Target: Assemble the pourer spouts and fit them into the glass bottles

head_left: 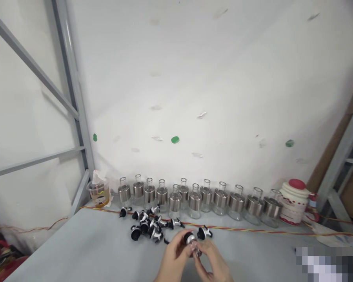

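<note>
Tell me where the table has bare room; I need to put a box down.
Bare: the near-left table, left of the hands. Crowded: the bottles along the wall, the spout caps before them, and the twisted cord.

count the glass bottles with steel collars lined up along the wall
12 glass bottles stand in a row at the foot of the wall, from beside the plastic cup on the left to the red-lidded jar on the right; two overlap mid-row, so another might be hidden.

Both hands are raised together low in the view. The left hand (174, 256) is curled, fingers bent inward toward the right. The right hand (213, 258) is met at the fingertips, its fingers pinched.
</note>
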Tool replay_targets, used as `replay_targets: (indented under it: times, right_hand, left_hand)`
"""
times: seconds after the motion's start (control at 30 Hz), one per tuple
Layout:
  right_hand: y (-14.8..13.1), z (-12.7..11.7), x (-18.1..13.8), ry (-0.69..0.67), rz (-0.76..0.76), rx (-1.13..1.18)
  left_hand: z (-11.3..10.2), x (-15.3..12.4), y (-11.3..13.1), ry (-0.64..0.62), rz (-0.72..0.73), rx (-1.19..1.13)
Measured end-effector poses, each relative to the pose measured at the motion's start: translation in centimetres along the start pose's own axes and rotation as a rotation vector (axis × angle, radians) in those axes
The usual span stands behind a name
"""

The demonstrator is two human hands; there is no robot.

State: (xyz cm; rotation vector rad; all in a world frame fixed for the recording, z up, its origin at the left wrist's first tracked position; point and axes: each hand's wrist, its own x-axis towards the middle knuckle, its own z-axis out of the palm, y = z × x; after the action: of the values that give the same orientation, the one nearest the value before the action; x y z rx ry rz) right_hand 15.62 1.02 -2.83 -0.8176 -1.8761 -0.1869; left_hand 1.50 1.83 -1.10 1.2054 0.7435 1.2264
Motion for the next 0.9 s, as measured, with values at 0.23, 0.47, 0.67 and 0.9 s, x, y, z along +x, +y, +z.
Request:
replay_targets:
  times: [0.23, 0.47, 0.67, 0.9]
  right_hand:
    - [-0.6, 0.4, 0.1, -0.104, -0.009, 0.074]
    - [-0.2, 0.0, 0.5, -0.099, 0.349, 0.285]
    - [-0.2, -1.1, 1.4, -0.323, 0.352, 0.364]
    - [0.0, -0.2, 0.8, -0.325, 0.541, 0.446]
  left_hand:
    - [-0.7, -0.5, 0.2, 0.085, 0.123, 0.458]
    - [-1.9, -0.4, 0.4, 0.040, 0.228, 0.625]
    - [-1.9, -0.4, 0.8, -0.005, 0.278, 0.663]
    - [-2.1, -0.3, 0.0, 0.036, 0.300, 0.729]
